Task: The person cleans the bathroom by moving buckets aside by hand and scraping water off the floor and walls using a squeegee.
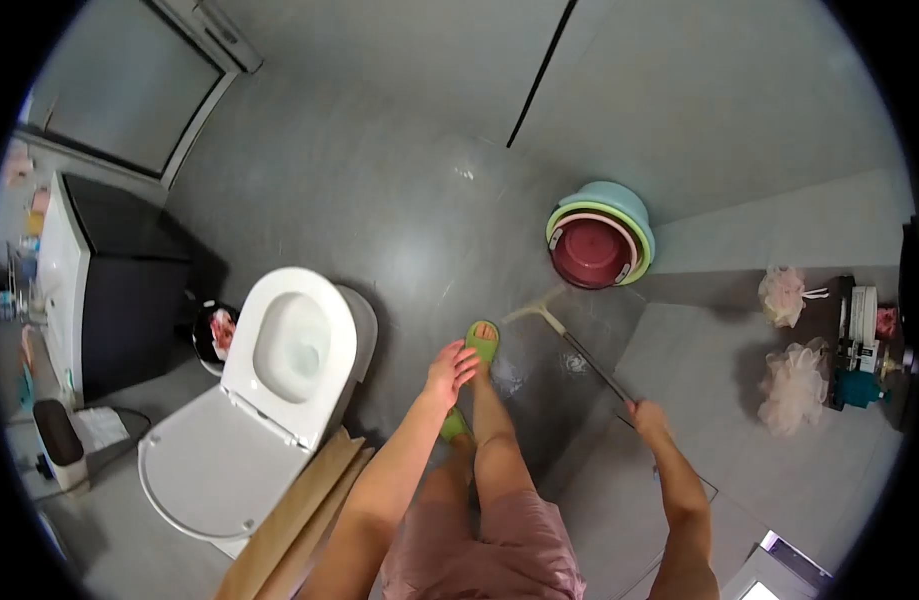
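Observation:
My right hand (649,415) is closed around the upper end of a floor squeegee (591,362), which has a thin grey handle. Its pale, forked head points down to the floor, just to the right of my feet; the blade is hard to make out. My left hand (452,372) holds nothing, with its fingers loosely stretched out in front of my legs. Beneath that hand are my green slippers (482,345), one of them partly hidden by the arm. Whitish wet patches (509,376) show on the grey floor (419,250) near the squeegee.
A white toilet (241,400) stands at left with its lid raised, beside a black bin (211,335). Stacked basins (597,235) lean near the right wall. Bath puffs (794,388) hang by a shelf. Brown boards (294,510) rest by the toilet; a vanity (129,270) is farther left.

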`<state>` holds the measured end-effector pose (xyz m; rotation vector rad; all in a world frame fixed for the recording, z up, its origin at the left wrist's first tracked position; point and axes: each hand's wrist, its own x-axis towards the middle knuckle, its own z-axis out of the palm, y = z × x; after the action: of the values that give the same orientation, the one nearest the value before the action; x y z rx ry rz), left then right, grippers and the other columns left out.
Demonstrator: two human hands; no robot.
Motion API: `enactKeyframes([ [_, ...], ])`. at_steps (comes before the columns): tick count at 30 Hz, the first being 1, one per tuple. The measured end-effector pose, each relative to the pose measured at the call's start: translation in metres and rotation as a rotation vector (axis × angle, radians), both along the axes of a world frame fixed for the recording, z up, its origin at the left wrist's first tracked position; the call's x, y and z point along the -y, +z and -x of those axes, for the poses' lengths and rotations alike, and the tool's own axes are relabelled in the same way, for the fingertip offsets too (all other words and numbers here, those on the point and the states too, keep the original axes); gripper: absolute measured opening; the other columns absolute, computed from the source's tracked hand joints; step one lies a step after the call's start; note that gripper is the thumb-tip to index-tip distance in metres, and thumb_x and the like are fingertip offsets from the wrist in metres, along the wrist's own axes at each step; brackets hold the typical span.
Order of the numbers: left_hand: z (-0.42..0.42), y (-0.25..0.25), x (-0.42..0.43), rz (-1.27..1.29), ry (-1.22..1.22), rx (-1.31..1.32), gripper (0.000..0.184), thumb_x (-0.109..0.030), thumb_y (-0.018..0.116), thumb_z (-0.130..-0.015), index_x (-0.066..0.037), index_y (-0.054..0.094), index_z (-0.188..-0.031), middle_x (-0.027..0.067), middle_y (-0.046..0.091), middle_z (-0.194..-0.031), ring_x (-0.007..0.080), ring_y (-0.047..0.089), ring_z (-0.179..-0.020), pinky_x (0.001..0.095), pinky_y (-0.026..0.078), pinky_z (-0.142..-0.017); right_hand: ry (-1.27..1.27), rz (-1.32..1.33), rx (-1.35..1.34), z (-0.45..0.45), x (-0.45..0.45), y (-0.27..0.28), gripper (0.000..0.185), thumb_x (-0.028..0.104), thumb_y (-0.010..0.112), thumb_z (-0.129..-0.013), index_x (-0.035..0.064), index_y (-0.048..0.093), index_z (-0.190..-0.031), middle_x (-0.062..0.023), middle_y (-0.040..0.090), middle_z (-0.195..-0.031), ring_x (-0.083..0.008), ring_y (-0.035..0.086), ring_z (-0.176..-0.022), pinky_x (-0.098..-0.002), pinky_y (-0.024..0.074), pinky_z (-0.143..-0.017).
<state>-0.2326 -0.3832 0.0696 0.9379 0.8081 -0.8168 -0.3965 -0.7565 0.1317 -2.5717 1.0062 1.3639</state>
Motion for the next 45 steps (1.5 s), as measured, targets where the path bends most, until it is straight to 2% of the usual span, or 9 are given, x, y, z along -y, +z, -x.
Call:
enactKeyframes([
  [7, -0.109, -0.006, 0.036, -0.046, -0.069, 0.028, 0.039, -0.027, 0.037, -0.09, -0.009, 0.038, -0.124, 0.0087, 0.052, -0.115, 0.0186, 0.053, -0.1, 0.0293, 0.045, -0.079, 0.023, -0.277, 0.577, -0.249, -0.053, -0.118, 0.043, 0.04, 0.045, -0.084, -0.0008, 0.058, -0.087, -0.0225, 0.059, -0.088, -0.0375, 0.056, -0.087, -0.0463, 0.0442, -0.073],
  [12, -0.189, -0.015, 0.062, -0.118, -0.135, 0.058, 0.039, -0.027, 0.039, -0.089, -0.009, 0.04, -0.123, 0.0081, 0.053, -0.112, 0.0194, 0.054, -0.098, 0.0286, 0.045, -0.079, 0.02, -0.346, 0.57, -0.445, -0.109, -0.127, 0.028, 0.025, 0.045, -0.082, 0.0047, 0.063, -0.091, -0.0171, 0.06, -0.096, -0.0317, 0.059, -0.09, -0.0421, 0.0464, -0.076],
  [17, -0.234, -0.029, 0.077, -0.143, -0.16, 0.101, 0.039, -0.029, 0.038, -0.089, -0.009, 0.039, -0.123, 0.0079, 0.053, -0.112, 0.0193, 0.054, -0.098, 0.0292, 0.044, -0.08, 0.091, -0.36, 0.491, -0.517, -0.117, -0.146, 0.026, 0.013, 0.04, -0.083, 0.0044, 0.06, -0.098, -0.0152, 0.059, -0.103, -0.0294, 0.058, -0.096, -0.0375, 0.0476, -0.078],
  [21, -0.244, -0.035, 0.084, -0.162, -0.205, 0.074, 0.04, -0.029, 0.037, -0.09, -0.009, 0.037, -0.124, 0.0084, 0.052, -0.114, 0.0196, 0.053, -0.1, 0.0307, 0.044, -0.082, 0.134, -0.33, 0.486, -0.474, -0.088, -0.197, 0.028, 0.014, 0.039, -0.085, 0.0014, 0.057, -0.102, -0.0181, 0.056, -0.107, -0.0306, 0.056, -0.098, -0.0372, 0.048, -0.079],
  [25, -0.237, -0.04, 0.082, -0.142, -0.255, 0.057, 0.04, -0.029, 0.037, -0.09, -0.008, 0.037, -0.124, 0.0087, 0.052, -0.115, 0.0196, 0.052, -0.102, 0.0307, 0.043, -0.082, 0.03, -0.282, 0.455, -0.395, -0.041, -0.148, 0.038, 0.03, 0.035, -0.09, -0.0009, 0.055, -0.098, -0.0194, 0.06, -0.094, -0.0325, 0.057, -0.091, -0.0398, 0.0448, -0.078],
  [28, -0.235, -0.036, 0.083, -0.137, -0.33, 0.033, 0.04, -0.03, 0.037, -0.09, -0.009, 0.037, -0.124, 0.009, 0.051, -0.116, 0.02, 0.051, -0.103, 0.0312, 0.043, -0.083, -0.274, -0.196, 0.361, -0.327, -0.035, -0.165, 0.043, 0.034, 0.031, -0.09, -0.002, 0.052, -0.102, -0.0207, 0.058, -0.098, -0.0336, 0.056, -0.094, -0.0418, 0.0439, -0.079],
  [33, -0.228, -0.033, 0.08, -0.1, -0.464, 0.042, 0.041, -0.031, 0.04, -0.089, -0.01, 0.038, -0.124, 0.0086, 0.051, -0.115, 0.0206, 0.051, -0.104, 0.0336, 0.041, -0.085, -0.639, -0.092, 0.195, -0.272, -0.076, -0.162, 0.046, 0.036, 0.025, -0.092, -0.0012, 0.05, -0.104, -0.0193, 0.054, -0.109, -0.0335, 0.053, -0.101, -0.0416, 0.0437, -0.082],
  [38, -0.221, -0.022, 0.06, -0.082, -0.571, 0.067, 0.044, -0.03, 0.043, -0.086, -0.01, 0.038, -0.125, 0.008, 0.051, -0.115, 0.0212, 0.05, -0.105, 0.0341, 0.04, -0.086, -0.888, -0.281, 0.292, -0.284, -0.147, -0.192, 0.052, 0.039, 0.023, -0.092, -0.0011, 0.05, -0.11, -0.0215, 0.048, -0.117, -0.0355, 0.046, -0.109, -0.0422, 0.0386, -0.09],
  [45, -0.2, -0.043, 0.036, -0.091, -0.632, 0.042, 0.047, -0.029, 0.046, -0.084, -0.009, 0.036, -0.126, 0.0092, 0.049, -0.117, 0.023, 0.049, -0.105, 0.0347, 0.039, -0.088, -0.905, -0.329, 0.218, -0.202, -0.185, -0.138, 0.046, 0.039, 0.03, -0.089, 0.0042, 0.047, -0.115, -0.02, 0.051, -0.113, -0.034, 0.049, -0.106, -0.0441, 0.0393, -0.087],
])
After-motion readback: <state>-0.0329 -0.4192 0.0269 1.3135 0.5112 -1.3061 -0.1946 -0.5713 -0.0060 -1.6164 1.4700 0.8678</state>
